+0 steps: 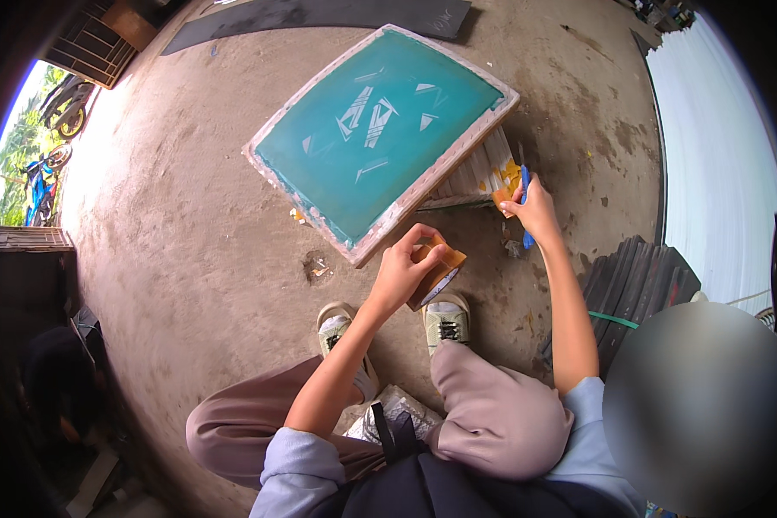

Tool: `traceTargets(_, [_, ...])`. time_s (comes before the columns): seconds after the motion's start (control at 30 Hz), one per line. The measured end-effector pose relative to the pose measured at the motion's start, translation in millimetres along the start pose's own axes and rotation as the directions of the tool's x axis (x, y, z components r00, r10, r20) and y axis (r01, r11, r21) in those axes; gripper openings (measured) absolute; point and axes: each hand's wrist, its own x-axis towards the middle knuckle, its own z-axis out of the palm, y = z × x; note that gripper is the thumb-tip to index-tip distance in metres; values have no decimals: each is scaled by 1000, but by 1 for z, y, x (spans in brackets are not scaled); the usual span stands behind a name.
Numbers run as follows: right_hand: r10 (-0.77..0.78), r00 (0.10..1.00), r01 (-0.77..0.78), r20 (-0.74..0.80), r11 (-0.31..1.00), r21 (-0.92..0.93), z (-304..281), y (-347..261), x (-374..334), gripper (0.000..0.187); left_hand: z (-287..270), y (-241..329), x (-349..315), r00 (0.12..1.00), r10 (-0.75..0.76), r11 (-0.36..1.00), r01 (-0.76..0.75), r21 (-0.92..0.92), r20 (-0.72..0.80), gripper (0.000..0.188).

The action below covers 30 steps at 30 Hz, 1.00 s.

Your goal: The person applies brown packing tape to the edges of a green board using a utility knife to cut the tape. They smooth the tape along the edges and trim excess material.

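My left hand (403, 269) curls around a small orange tub (437, 274), fingers wrapped over its rim and side, holding it tilted just above my shoes (447, 318). My right hand (533, 207) is stretched farther out, fingers pinched on a blue-handled tool (526, 204) whose handle runs nearly straight away from me; its working end, I think a blade or scraper, is hidden among orange smears on the stack of pale boards (479, 177), so I can't be sure of its shape. The tub lies toward me and to the left of that tool, near but not touching, so the left hand is the closer one to my body and the right reaches forward over the boards. Just beyond both hands a wooden-framed screen (380, 129) with teal mesh rests propped on the boards, its long axis running from my near left to far right, white cut-out shapes showing in the middle. Dark slats (634, 285) lie stacked by my right arm on the bare concrete floor (190, 216).
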Motion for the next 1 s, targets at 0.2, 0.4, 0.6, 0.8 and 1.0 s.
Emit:
traceTargets(0.2, [110, 991, -109, 71, 994, -11, 8, 16, -11, 34, 5, -21, 13, 998, -60, 994, 58, -92, -20, 25])
traceTargets(0.4, [330, 938, -346, 105, 896, 280, 1, 25, -8, 17, 1, -27, 18, 990, -132, 989, 134, -68, 41, 23])
traceTargets(0.6, [399, 864, -483, 307, 827, 287, -9, 25, -19, 22, -8, -37, 23, 999, -39, 992, 38, -124, -9, 23])
traceTargets(0.8, [407, 875, -470, 261, 843, 261, 8, 43, -27, 23, -15, -45, 20, 998, -59, 991, 56, -126, -21, 22])
traceTargets(1.0, [385, 816, -543, 431, 767, 343, -3, 42, -26, 14, -17, -38, 20, 984, -146, 988, 150, -34, 102, 23])
